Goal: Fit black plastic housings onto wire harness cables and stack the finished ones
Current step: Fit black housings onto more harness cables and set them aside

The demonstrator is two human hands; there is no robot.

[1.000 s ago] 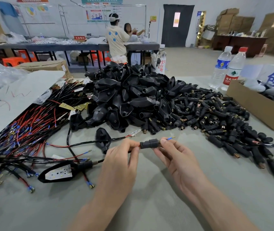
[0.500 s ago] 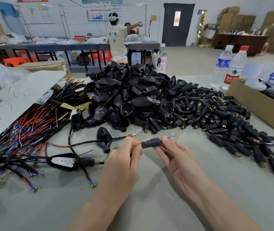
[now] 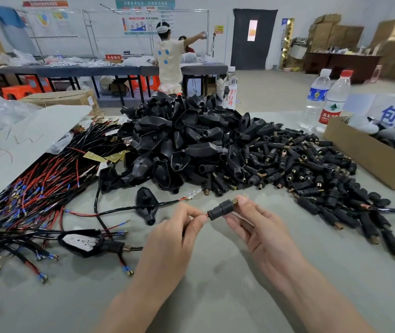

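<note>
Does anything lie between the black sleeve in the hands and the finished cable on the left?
Nothing big: only the left hand, pinching the sleeve's cable, and loose wire ends beside the finished cable.

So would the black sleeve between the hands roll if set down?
The sleeve looks round, so it may roll, though the red wire the left hand pinches at its end could check that. The right hand holds it with just its fingers, so it seems light.
</note>
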